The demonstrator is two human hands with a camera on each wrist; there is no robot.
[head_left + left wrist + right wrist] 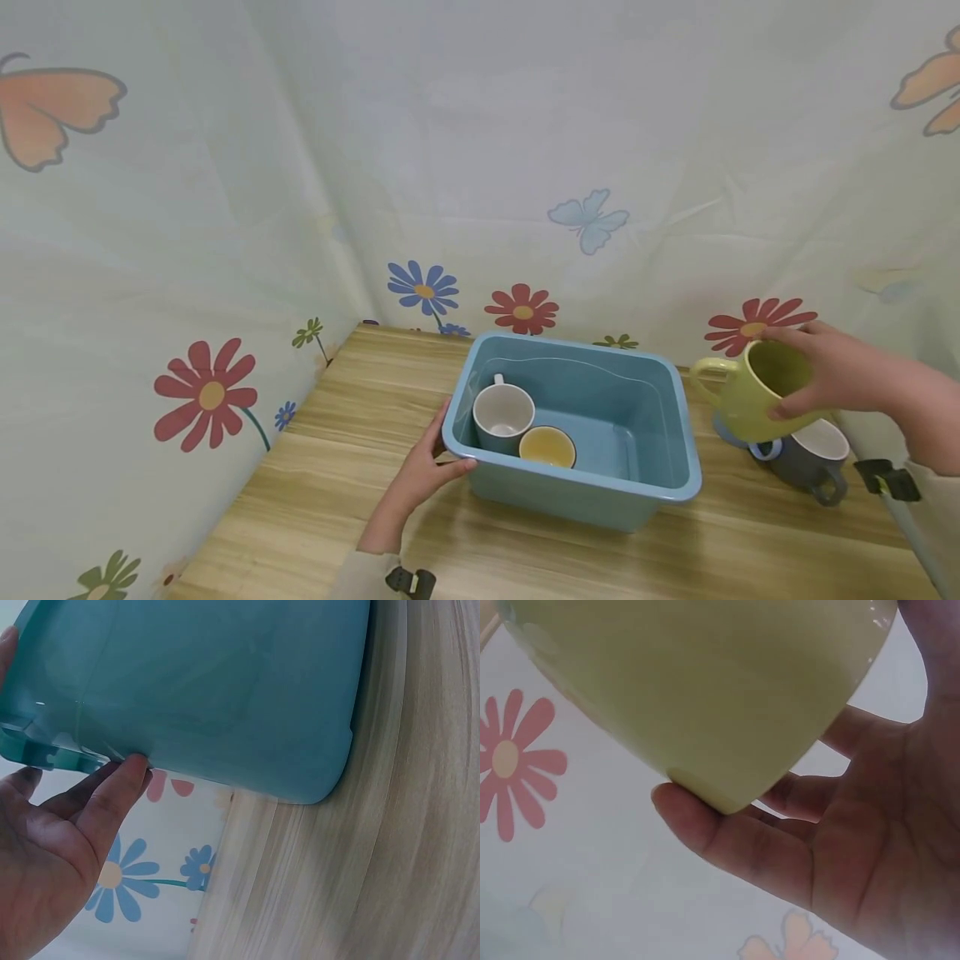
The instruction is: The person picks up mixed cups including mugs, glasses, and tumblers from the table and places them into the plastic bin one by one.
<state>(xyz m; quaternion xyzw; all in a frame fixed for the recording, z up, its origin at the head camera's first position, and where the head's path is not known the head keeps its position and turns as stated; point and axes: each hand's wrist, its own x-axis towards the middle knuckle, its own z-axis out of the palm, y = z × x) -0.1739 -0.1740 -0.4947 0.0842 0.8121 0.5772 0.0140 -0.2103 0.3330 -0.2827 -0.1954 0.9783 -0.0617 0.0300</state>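
Note:
My right hand (843,371) grips a yellow mug (738,404) by its rim and side, thumb in front. The mug is tilted in the air to the right of a blue plastic basin (555,496), its handle towards the basin. In the right wrist view, fingers (757,851) wrap the edge of the yellow mug (705,690). My left hand (422,475) holds the basin's near left corner, thumb on the front rim and fingers along the left side. Inside the basin, at its left, a white-lined mug (504,410) stands beside a yellow-lined cup (547,447).
Below the raised mug, a dark grey mug (813,458) with a white inside rests on the wooden table (322,475). A light blue piece (727,429) shows partly behind the yellow mug. A flower-printed curtain (480,167) hangs behind the table and along its sides.

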